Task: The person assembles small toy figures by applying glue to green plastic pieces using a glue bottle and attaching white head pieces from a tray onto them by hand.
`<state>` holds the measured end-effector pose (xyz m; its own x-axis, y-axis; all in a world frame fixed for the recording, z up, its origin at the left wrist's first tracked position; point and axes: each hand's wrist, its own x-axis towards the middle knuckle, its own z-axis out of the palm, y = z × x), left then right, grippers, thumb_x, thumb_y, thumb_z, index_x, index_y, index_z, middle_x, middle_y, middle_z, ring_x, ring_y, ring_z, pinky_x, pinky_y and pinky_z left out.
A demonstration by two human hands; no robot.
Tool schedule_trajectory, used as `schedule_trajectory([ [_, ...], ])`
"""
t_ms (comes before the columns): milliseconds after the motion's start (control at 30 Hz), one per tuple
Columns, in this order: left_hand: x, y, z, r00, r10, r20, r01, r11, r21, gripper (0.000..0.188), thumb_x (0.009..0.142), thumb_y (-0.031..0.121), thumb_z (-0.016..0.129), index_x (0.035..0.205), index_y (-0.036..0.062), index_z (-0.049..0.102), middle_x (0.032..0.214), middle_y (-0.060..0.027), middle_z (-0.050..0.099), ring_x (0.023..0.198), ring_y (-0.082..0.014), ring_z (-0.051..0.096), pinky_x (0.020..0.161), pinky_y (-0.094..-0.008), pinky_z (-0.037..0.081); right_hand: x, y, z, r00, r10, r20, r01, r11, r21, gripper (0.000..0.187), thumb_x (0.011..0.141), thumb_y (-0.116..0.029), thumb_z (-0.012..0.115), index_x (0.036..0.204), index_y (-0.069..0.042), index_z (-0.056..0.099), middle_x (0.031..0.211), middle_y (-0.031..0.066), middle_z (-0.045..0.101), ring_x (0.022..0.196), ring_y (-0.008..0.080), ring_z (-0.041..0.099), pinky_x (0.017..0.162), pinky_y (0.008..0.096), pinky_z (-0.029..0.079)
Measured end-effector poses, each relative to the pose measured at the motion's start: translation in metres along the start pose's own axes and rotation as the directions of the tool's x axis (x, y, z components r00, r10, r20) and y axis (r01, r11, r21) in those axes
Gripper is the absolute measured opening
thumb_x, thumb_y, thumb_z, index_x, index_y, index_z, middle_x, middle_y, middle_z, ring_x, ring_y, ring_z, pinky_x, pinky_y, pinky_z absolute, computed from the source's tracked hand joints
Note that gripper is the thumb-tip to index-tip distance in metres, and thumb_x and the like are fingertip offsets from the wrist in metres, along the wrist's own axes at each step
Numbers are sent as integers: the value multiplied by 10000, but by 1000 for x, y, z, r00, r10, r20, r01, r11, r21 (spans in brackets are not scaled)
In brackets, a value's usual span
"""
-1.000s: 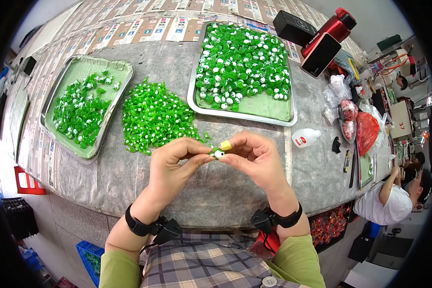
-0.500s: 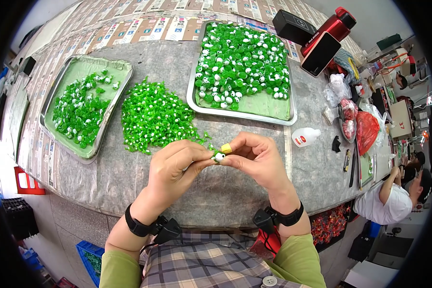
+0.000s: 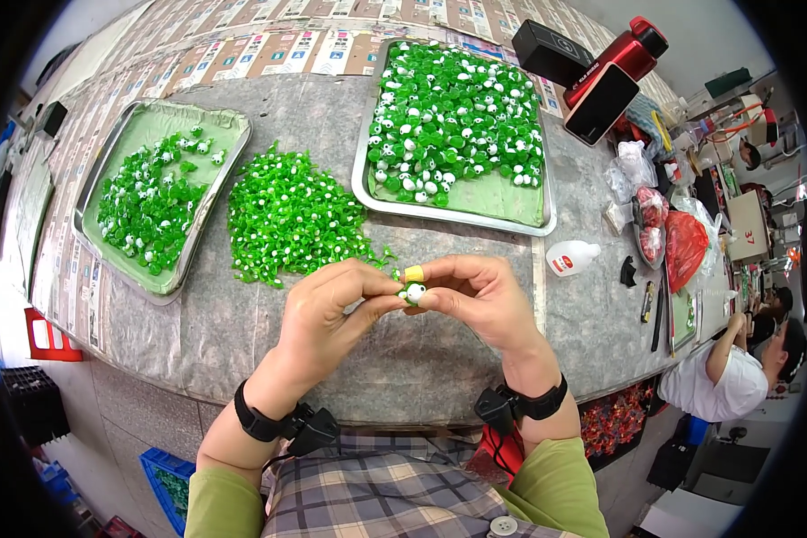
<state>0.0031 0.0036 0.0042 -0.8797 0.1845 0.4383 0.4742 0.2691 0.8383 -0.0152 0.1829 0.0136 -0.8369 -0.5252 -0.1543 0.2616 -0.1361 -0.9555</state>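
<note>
Above the near middle of the table, both hands meet at a small green-and-white figurine (image 3: pixel 414 293) with a round panda-like head. My left hand (image 3: pixel 332 309) is closed, thumb and forefinger pinching the figurine's left side. Thumb and forefinger of my right hand (image 3: pixel 475 296) press on its right side; a yellow cover sits on that forefinger's tip. The fingertips partly hide the piece. Just beyond my left hand lies a pile of small bright green pieces (image 3: pixel 296 215) with white spots.
A metal tray (image 3: pixel 368 193) at the back holds many green-and-white figurines; a smaller tray (image 3: pixel 88 193) stands left. To the right are a white bottle (image 3: pixel 571 258), a phone (image 3: pixel 601 101), a red flask (image 3: pixel 619 63) and a red bag (image 3: pixel 688 251). Another person (image 3: pixel 722 372) sits far right.
The figurine has turned slightly between my fingers, and more of its white head shows. My right forefinger has shifted a little to the left over it.
</note>
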Motion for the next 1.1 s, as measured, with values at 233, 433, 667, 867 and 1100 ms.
schedule_trajectory([
  [233,0,1,0,1000,-16,8,16,1000,1,130,632,14,651,736,27,575,681,-79,579,609,-187,561,526,-258,434,2,2,0,998,58,-5,-58,993,106,231,773,-55,553,984,38,538,848,86,597,750,122,576,678,223,470],
  [433,-1,2,2,999,-43,-4,44,998,55,120,639,18,646,734,26,572,672,-78,572,589,-183,551,510,-257,429,4,5,1,997,70,-29,-66,991,117,226,768,-74,567,968,31,550,825,82,601,732,117,578,663,218,472],
  [667,0,3,3,997,-75,3,74,992,99,107,650,12,634,735,20,570,677,-82,569,583,-188,548,506,-259,429,5,8,1,994,92,-54,-84,987,135,208,770,-86,567,949,22,562,798,81,603,703,117,581,637,220,476],
  [867,-1,2,4,996,-91,3,90,992,88,100,655,14,630,735,19,570,681,-79,570,586,-190,548,509,-260,429,6,9,1,992,104,-73,-93,986,136,198,773,-87,564,941,19,566,791,80,603,682,120,583,623,219,476],
  [1100,0,0,1,987,-162,16,161,986,52,98,670,16,625,755,14,577,686,-75,570,594,-168,548,531,-241,429,8,9,4,993,79,-89,-67,989,129,204,776,-96,564,944,19,562,782,71,599,675,118,578,612,216,470],
])
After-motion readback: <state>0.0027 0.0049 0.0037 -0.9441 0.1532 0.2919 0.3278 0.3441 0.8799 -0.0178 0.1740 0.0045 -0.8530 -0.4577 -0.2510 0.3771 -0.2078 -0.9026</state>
